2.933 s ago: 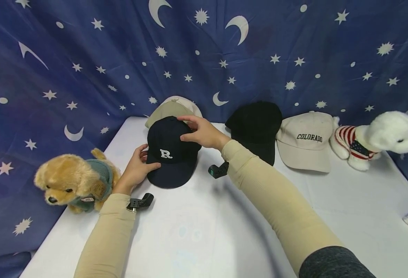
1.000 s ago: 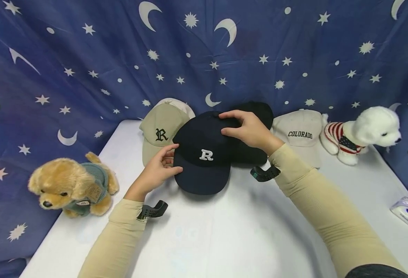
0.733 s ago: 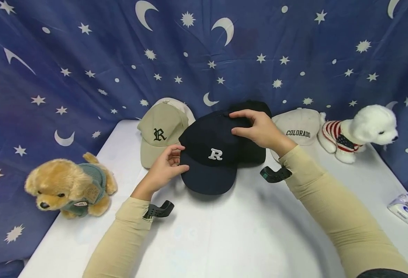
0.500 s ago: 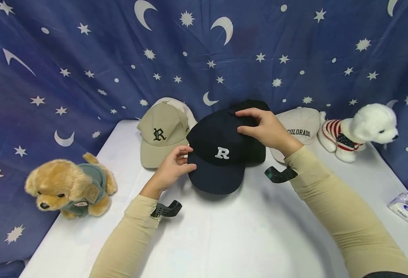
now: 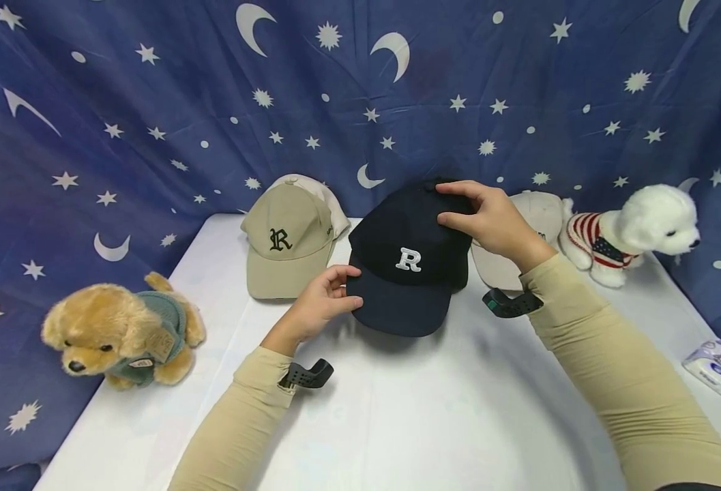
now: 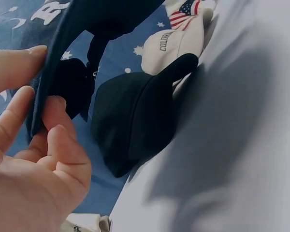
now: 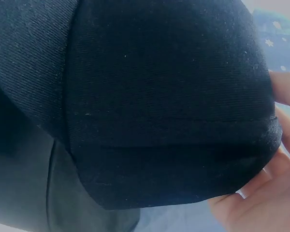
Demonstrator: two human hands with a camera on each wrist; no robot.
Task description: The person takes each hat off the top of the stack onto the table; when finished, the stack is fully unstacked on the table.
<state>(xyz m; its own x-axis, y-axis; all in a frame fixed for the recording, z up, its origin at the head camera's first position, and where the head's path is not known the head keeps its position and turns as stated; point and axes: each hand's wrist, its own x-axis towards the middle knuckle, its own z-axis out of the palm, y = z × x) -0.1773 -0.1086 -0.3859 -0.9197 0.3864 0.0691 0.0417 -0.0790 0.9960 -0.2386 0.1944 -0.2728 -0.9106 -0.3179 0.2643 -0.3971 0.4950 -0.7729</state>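
Observation:
Both hands hold a navy baseball cap (image 5: 406, 300) with a white R, brim toward me. My left hand (image 5: 318, 303) pinches the brim's left edge between thumb and fingers; the left wrist view shows this grip on the brim (image 6: 63, 58). On the crown's upper right, my right hand (image 5: 489, 221) grips the fabric, and the crown (image 7: 169, 96) fills most of the right wrist view. Behind the navy cap stands a black cap (image 6: 130, 116), mostly hidden in the head view. The left wrist view shows the navy cap held apart from the black one.
To the left, a khaki cap (image 5: 289, 235) stands before a white cap (image 5: 335, 204). A beige COLORADO cap (image 5: 498, 269) is partly behind my right hand. Plush dogs, tan (image 5: 108, 327) and white (image 5: 649, 225), sit at either side. A tissue pack (image 5: 717, 368) lies far right.
Both hands have carried the navy cap rightward from in front of the khaki cap to in front of the black cap, lately a little upward. The khaki cap's front is now uncovered.

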